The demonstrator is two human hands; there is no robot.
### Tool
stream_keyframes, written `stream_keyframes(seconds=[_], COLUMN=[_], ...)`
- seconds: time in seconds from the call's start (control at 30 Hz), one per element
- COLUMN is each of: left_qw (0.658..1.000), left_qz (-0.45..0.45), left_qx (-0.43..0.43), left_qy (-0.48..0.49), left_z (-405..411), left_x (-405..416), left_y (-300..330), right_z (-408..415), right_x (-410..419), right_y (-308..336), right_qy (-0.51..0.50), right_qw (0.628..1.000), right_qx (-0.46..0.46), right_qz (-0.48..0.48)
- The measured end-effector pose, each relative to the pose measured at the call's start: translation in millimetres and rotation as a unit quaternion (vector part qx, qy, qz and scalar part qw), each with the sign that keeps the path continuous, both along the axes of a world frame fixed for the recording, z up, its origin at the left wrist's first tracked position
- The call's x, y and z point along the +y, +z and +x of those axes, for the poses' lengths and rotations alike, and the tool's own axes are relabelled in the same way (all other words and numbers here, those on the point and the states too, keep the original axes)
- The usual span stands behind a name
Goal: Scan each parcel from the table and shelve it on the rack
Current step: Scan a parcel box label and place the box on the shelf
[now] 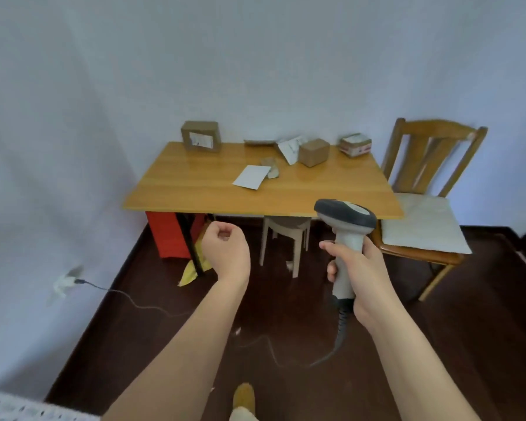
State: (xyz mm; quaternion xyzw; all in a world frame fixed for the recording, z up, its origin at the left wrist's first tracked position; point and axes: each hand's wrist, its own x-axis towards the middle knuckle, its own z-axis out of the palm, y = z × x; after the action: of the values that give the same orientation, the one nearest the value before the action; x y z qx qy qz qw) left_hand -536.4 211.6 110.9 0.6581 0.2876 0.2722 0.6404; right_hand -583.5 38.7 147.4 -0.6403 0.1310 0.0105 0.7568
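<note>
1. The right hand (354, 268) has its fingers wrapped round the grey grip of a barcode scanner (345, 226), held upright just in front of the near edge of the tabletop (195, 189), toward that edge's right end; the scanner's dark head overlaps the edge.
2. The left hand (225, 250) is loosely curled with nothing in it, in the air in front of the tabletop's near edge and below it.
3. A coiled cable (340, 326) runs from the scanner's base down to the dark floor (438, 344) in front of the tabletop.
4. A cardboard parcel with a label (200, 136) stands at the tabletop's far left corner, against the wall.
5. A plain brown parcel (314, 152) sits at the far side of the tabletop, right of centre, touching a white envelope (290, 148) that leans at its left.
6. A small taped parcel (355, 144) sits near the tabletop's far right corner.
7. A white sheet (251, 176) lies flat near the tabletop's middle, with a crumpled brown scrap (271, 167) at its right edge.
8. A wooden chair (431, 165) with a pale cushion stands just right of the tabletop.
9. Under the tabletop are a red box (167, 235) at the left and a pale stool (286, 235) near the middle.
</note>
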Motion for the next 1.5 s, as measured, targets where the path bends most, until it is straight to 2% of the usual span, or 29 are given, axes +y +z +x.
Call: stream_keyframes(seconds=[0.2,0.37,0.57,0.83,1.0,1.1,1.2,1.4,1.5], left_qw=[0.993,0.983,0.974,0.971,0.945,0.934,0.920,0.895,0.897], left_qz=[-0.065,-0.067,-0.071,-0.085,-0.132,-0.153,-0.180,-0.179,-0.135], left_qx=[0.067,0.107,0.123,0.167,0.267,0.293,0.315,0.361,0.341], left_qy=[-0.069,-0.133,-0.176,-0.149,-0.135,-0.138,-0.146,-0.190,-0.245], left_z=[165,291,399,564,674,721,756,804,802], left_x=[-23,-46,-84,-106,-129,-144,-154,-162,-166], left_y=[-28,-27,-43,-98,-130,-142,-158,-203,-218], right_z=[138,236,341,532,649,702,742,779,782], right_x=[-7,-26,-56,-99,-136,-155,-165,-178,-183], right_y=[-13,-1,-13,-57,-72,-82,-97,-128,-140], right_qy=[-0.065,-0.124,-0.172,-0.104,-0.049,-0.019,-0.002,0.001,0.004], right_qw=[0.997,0.991,0.983,0.992,0.992,0.991,0.987,0.979,0.975], right_qx=[0.024,0.029,0.055,0.075,0.111,0.132,0.156,0.199,0.220], right_qz=[-0.029,-0.035,-0.024,-0.018,-0.024,-0.028,-0.028,-0.032,-0.034])
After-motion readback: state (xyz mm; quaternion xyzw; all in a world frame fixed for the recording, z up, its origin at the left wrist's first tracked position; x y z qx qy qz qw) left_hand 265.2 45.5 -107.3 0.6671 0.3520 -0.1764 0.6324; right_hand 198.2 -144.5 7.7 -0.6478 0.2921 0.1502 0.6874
